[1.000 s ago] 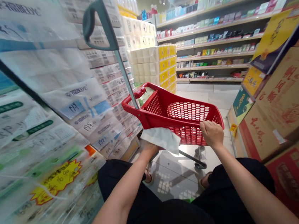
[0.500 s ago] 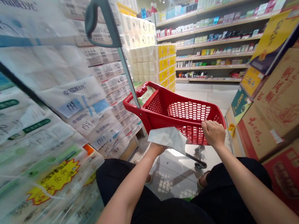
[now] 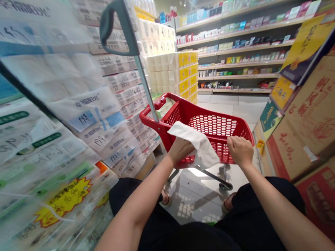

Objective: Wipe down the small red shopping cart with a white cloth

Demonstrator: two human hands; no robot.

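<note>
Clock centred on your lap, 12 = straight ahead. Nearest: your dark trousers (image 3: 285, 193), knees apart. At 12, your L hand (image 3: 182, 150) grasps a white cloth (image 3: 204, 147); fingers partly hidden under it. Cloth lies over the fingertips, top edge above the knuckles, rest hanging R of the hand, in front of the near side of a red cart (image 3: 186, 106); can't tell if they touch. At 1, your R hand (image 3: 240, 149) is clenched on the cart's near rim, cloth just L of it. At approx. 9:30, yellow starburst tag (image 3: 63, 202), handwritten "16.90". At 11, wrapped packs (image 3: 95, 105) printed "幸福阳光", handwritten "19.9". At 2, cardboard box (image 3: 318, 113) w/ red chars "一帆风顺". Beyond, approx. 11:30, grey handle (image 3: 130, 37) on the cart's metal pole. Farther, at 12, yellow & white stack (image 3: 187, 73). Farthest, at 1, store shelves (image 3: 237, 50) w/ small boxes & bottles, labels too small to read.
</note>
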